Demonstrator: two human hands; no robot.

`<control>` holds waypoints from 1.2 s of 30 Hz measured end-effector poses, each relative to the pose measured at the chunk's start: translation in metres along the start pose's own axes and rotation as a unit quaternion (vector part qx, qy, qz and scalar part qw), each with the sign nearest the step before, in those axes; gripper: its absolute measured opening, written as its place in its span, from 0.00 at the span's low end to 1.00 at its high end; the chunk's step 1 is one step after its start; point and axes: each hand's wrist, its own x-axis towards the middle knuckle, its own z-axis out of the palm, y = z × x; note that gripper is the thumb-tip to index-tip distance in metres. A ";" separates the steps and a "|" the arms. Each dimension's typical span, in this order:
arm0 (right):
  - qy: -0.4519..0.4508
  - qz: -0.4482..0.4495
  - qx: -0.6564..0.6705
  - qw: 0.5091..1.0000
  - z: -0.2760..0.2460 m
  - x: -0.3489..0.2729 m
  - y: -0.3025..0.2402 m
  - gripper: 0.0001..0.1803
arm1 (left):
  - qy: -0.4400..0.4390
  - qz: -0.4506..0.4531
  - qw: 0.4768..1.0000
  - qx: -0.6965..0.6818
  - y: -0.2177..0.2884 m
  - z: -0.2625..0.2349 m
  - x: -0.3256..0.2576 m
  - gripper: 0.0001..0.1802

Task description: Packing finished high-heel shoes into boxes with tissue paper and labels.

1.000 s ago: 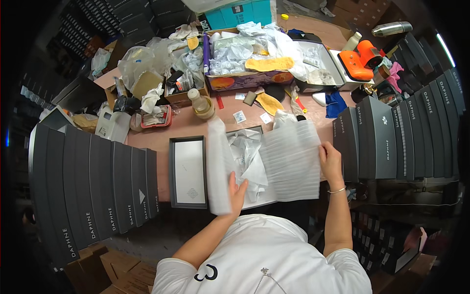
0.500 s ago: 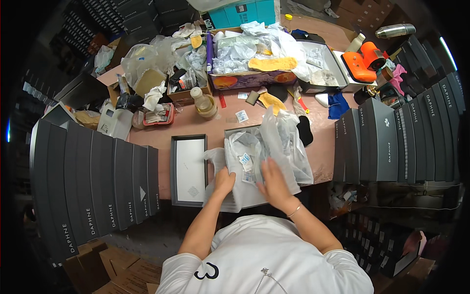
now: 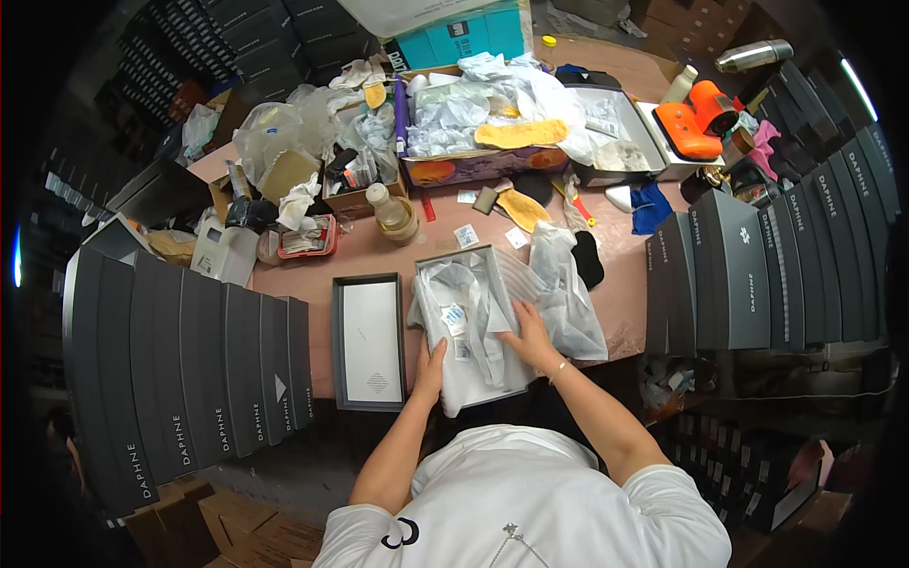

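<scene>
Left hand [image 3: 431, 364]: flat, fingers released, pressing the white wrapping paper [image 3: 473, 346] at its near-left side.
Right hand [image 3: 530, 336]: spread open, pressing the paper's right side.
Paper: folded over the open box [image 3: 453, 268], near edge of the surface [image 3: 625, 293].
Box lid [image 3: 369, 341]: just left, upturned.

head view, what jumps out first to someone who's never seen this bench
At the centre, the left hand and right hand press white wrapping paper down into an open grey box, with its lid lying face up just to the left. Rows of upright dark boxes flank the pink table on both sides. At the far right sits an orange tool.
</scene>
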 end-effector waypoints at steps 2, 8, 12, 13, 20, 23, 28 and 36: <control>0.062 -0.099 0.066 0.991 -0.021 0.003 -0.048 0.40 | 0.024 0.085 0.971 0.221 0.022 -0.003 -0.012 0.36; -0.116 -0.056 -0.215 0.968 0.021 0.054 -0.071 0.40 | 0.013 0.191 0.966 0.172 0.071 -0.001 -0.048 0.23; -0.040 -0.080 -0.119 0.989 -0.010 0.063 -0.091 0.39 | 0.037 0.126 0.991 -0.003 0.063 0.011 -0.063 0.25; 0.030 -0.130 -0.078 0.988 -0.024 0.053 -0.091 0.33 | 0.023 0.073 0.996 -0.056 0.069 0.021 -0.068 0.32; 0.225 -0.215 0.176 0.934 -0.059 -0.015 -0.146 0.13 | -0.124 -0.128 0.913 -0.366 0.108 0.064 -0.062 0.29; 0.164 -0.251 0.172 0.938 -0.085 -0.034 -0.151 0.07 | -0.159 -0.079 0.943 -0.281 0.115 0.031 -0.058 0.28; 0.019 -0.109 0.241 0.964 -0.102 -0.042 -0.163 0.06 | -0.232 -0.055 0.954 -0.183 0.117 0.017 -0.054 0.25; 0.091 -0.160 0.139 0.973 -0.125 -0.005 -0.188 0.14 | -0.093 -0.024 0.943 -0.319 0.110 0.033 -0.036 0.21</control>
